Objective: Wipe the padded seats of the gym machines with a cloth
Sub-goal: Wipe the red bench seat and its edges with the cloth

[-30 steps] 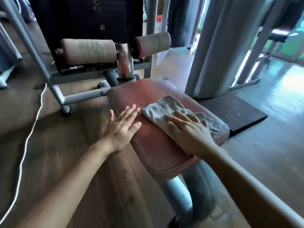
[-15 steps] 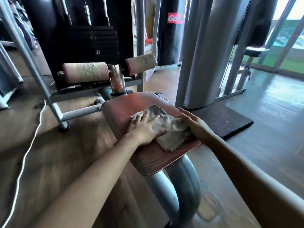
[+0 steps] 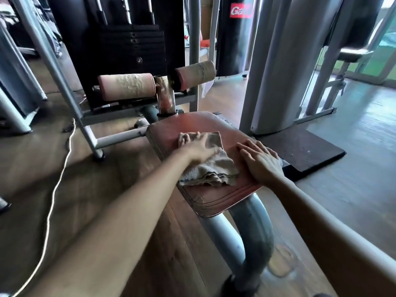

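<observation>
Cloth (image 3: 214, 170): on the seat (image 3: 216, 202), across its middle, rumpled toward the near edge.
Feel: soft, light and limp; likely to bunch and slide on the smooth cover.
Hold: best pressed flat through the middle, or gathered at the loose near folds.
Seat: padded, red, probably firm enough to lean on; seams along the near edge.
Left hand (image 3: 199, 144): fingers spread flat, pressing the cloth on the seat's far half.
Right hand (image 3: 260, 161): palm down, fingers straight, on the seat's right edge, just beside the cloth, holding nothing.
In the way: post (image 3: 165, 97) and rollers (image 3: 126, 85) just beyond the seat's far end; column (image 3: 276, 61) close on the seat's right.
Elsewhere: mat (image 3: 304, 151) on the floor right of the seat; cord (image 3: 64, 151) on the floor well left of the seat.
</observation>
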Demonstrator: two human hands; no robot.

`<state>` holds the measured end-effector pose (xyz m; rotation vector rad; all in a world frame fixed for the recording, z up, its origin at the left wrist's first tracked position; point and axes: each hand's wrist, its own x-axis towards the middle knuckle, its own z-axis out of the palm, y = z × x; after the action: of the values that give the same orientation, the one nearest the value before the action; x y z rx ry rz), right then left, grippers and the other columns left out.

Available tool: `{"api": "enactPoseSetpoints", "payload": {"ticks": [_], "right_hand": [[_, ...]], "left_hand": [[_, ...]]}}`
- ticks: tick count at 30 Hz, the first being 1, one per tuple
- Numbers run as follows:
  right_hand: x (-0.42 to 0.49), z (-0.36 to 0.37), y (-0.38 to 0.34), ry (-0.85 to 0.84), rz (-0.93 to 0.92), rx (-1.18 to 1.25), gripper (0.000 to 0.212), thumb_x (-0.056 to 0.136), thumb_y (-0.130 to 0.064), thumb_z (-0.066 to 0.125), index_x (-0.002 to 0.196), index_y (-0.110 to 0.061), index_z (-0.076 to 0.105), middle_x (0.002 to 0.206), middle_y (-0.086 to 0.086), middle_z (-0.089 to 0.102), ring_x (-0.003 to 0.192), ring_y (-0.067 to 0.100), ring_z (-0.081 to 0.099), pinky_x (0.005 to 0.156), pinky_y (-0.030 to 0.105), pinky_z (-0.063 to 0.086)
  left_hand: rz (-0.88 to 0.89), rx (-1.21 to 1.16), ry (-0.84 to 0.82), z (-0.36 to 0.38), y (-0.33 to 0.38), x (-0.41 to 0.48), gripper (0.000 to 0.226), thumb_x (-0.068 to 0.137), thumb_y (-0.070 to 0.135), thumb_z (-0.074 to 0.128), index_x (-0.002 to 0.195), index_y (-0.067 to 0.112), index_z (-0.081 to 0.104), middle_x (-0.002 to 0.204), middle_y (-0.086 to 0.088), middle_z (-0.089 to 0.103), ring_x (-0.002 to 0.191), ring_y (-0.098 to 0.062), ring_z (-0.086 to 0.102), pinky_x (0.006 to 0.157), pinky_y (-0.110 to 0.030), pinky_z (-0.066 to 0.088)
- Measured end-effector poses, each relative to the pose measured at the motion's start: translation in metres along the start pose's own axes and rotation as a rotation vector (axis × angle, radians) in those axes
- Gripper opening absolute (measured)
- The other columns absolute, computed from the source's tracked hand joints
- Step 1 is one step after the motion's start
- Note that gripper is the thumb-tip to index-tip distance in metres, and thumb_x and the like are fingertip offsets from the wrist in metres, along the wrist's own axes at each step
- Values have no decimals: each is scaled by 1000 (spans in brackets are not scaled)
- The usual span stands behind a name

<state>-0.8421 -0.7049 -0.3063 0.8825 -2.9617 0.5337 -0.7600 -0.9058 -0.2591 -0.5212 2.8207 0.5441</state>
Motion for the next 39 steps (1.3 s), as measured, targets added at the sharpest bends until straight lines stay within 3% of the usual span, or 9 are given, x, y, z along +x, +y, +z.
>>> {"api": "enactPoseSetpoints", "payload": {"ticks": [3, 10, 16, 20, 23, 26, 29, 35, 39], "right_hand": [[-1, 1, 0, 25, -10, -54, 45, 105, -50, 32, 150, -53, 31, 167, -16, 16, 155, 12, 9, 124, 35, 8], [-4, 0, -3, 40, -11, -90, 47, 103, -54, 33, 151, -53, 30, 167, -15, 16, 155, 14, 9, 122, 35, 9], [-5, 1, -5, 98, -11, -89, 50, 99, -60, 32, 148, -51, 38, 165, -15, 23, 154, 12, 15, 122, 35, 11], [-7, 1, -7, 120, -15, -70, 65, 86, -66, 22, 145, -51, 44, 162, -16, 30, 152, 9, 21, 121, 35, 15], [-10, -1, -8, 142, -38, -80, 48, 99, -59, 36, 144, -48, 46, 158, -18, 36, 149, 6, 23, 118, 32, 16], [-11, -4, -9, 103, -24, -93, 45, 102, -55, 39, 147, -49, 42, 161, -17, 31, 151, 7, 18, 119, 32, 14], [-9, -5, -10, 41, -8, -110, 48, 103, -56, 33, 150, -50, 35, 165, -16, 23, 153, 9, 12, 121, 34, 10], [-10, -10, -15, 1, -8, -152, 50, 104, -55, 28, 153, -47, 30, 165, -13, 21, 153, 14, 12, 123, 38, 11], [-12, -17, -34, -103, -19, -167, 49, 105, -48, 31, 153, -39, 35, 163, -7, 26, 151, 28, 16, 121, 53, 15]], "left_hand": [[28, 187, 147, 22, -10, 7, 96, 90, 81, 19, 161, 22, -7, 167, -3, -14, 154, -38, -10, 124, -48, -12], [77, 145, 132, 17, -14, 11, 77, 100, 66, 28, 161, 26, 4, 167, 0, -9, 154, -38, -9, 122, -45, -14], [215, -39, 277, 17, -28, 2, 48, 106, 27, 40, 154, 29, 38, 164, -2, 29, 153, -34, 17, 126, -43, 11], [257, -85, 443, 12, -33, -8, 31, 101, 17, 48, 128, 23, 62, 123, -11, 67, 116, -34, 60, 90, -39, 49], [302, -154, 590, 7, -44, -30, 28, 95, 5, 52, 119, 17, 62, 111, -9, 71, 101, -32, 66, 76, -36, 48], [385, -309, 723, 6, -61, -61, 44, 89, -1, 62, 126, 21, 63, 115, 0, 73, 105, -18, 67, 85, -24, 50], [478, -470, 827, 8, -71, -96, 53, 85, 19, 77, 136, 16, 62, 122, 12, 66, 110, 8, 58, 92, -1, 40], [513, -587, 890, 32, -93, -139, 31, 92, 25, 68, 122, 20, 70, 119, 17, 71, 112, 2, 65, 97, -22, 50], [395, -668, 883, 48, -111, -161, 24, 92, 29, 69, 115, 23, 71, 108, 18, 74, 101, 3, 68, 89, -17, 50]]}}
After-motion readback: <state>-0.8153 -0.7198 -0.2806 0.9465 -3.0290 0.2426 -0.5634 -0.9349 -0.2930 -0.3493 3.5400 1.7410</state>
